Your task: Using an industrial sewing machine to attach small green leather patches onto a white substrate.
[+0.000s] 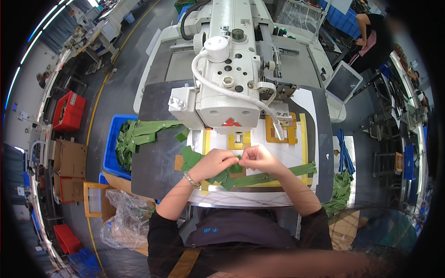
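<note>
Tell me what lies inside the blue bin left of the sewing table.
The blue bin holds a heap of green strips, some spilling onto the table. The bin's bottom is covered by them.

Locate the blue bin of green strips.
In the head view the blue bin sits at the person's left, beside the dark worktable, left of the left hand, with green strips spilling onto the table toward the sewing machine.

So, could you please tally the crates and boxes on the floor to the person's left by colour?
Red crates: 2
Blue bins: 2
Brown cardboard boxes: 2
Total: 6
</note>
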Demonstrator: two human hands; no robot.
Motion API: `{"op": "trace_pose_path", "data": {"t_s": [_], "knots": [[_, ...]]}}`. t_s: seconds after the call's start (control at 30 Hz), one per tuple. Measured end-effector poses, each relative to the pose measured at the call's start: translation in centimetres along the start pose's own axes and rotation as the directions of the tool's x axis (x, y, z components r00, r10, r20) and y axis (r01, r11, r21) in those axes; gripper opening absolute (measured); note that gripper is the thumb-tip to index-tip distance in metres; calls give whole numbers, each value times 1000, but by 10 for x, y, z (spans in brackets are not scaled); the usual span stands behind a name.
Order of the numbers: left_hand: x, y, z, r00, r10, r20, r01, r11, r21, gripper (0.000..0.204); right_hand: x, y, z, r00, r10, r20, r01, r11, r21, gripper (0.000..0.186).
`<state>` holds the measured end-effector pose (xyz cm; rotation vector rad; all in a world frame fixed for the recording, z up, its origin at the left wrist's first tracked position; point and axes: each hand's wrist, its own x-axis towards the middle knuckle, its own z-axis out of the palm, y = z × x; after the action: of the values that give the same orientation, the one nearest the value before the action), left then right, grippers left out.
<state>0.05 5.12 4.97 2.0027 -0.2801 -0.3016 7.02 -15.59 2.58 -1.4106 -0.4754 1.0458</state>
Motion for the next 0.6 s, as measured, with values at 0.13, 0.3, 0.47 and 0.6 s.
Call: {"op": "trace_pose_path", "data": {"t_s": [0.13,0.3,0.47,0.6], "knots": [[5,-18,7,940,51,-336,41,965,261,18,32,17,-12,972,-2,-235,13,999,46,16],[4,-25,16,913,266,-308,-77,857,509,22,47,11,-19,936,51,-349,-63,998,-25,18],[3,-28,29,925,306,-226,-128,810,572,34,52,7,-21,926,78,-370,-90,996,-17,18],[2,-28,35,931,310,-194,-123,764,634,39,55,7,-21,917,112,-384,-133,991,-29,19]]}}
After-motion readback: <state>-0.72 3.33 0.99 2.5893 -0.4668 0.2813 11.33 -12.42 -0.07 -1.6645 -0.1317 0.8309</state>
